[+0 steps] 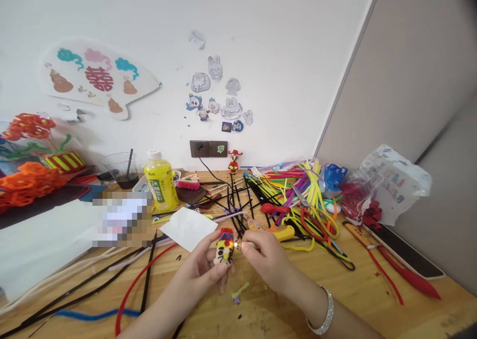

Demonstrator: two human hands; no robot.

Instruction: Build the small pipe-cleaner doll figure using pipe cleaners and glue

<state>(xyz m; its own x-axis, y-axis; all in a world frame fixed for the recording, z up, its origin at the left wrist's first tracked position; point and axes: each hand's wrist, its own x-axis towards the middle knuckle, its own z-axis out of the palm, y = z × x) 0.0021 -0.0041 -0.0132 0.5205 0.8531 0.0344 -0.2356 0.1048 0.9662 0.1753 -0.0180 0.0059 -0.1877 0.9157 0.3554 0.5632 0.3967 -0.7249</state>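
Observation:
My left hand (208, 267) holds a small craft figure (224, 247) near the table's middle, its fingers wrapped round it. The figure has a cream face with black marks and yellow, blue and red parts at its top end. Close to the figure's right side, my right hand (261, 254) is closed round a small lighter, mostly hidden in the fingers. A small bright flame (236, 244) shows between the lighter and the figure. A sparkly bracelet is on my right wrist. Below the hands, small yellow and purple scraps (240, 292) lie on the wooden table (283, 309).
Colourful pipe cleaners (309, 180) are heaped at the back right, with scissors (300, 196) on them. A yellow bottle (161, 182), a cup of dark drink (126, 172) and white paper (189, 228) are to the left. A finished-looking figure (233, 162) stands by the wall.

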